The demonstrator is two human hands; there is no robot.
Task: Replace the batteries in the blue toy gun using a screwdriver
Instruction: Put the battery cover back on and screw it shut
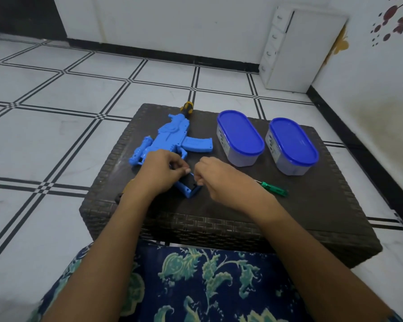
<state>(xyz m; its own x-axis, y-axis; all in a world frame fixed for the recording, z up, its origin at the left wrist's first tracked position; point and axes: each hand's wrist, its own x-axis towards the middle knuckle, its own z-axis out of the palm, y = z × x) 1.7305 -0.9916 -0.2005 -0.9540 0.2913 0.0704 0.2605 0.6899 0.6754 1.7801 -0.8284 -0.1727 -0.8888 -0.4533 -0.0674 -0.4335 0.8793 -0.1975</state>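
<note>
The blue toy gun (172,138) lies flat on the dark woven table (312,205), its yellow-and-black muzzle pointing away from me. Its grip end (191,190) shows a dark open compartment. My left hand (161,173) rests over the gun's rear, fingers curled and pinching at the compartment's edge. My right hand (215,176) is curled beside it, fingertips pinching at the same spot; what they pinch is too small to make out. A green-handled screwdriver (273,188) lies on the table just right of my right wrist.
Two oval tubs with blue lids (240,135) (292,144) stand at the table's back right. A white drawer unit (286,49) sits against the wall beyond. Tiled floor surrounds the low table; my patterned lap is at its near edge.
</note>
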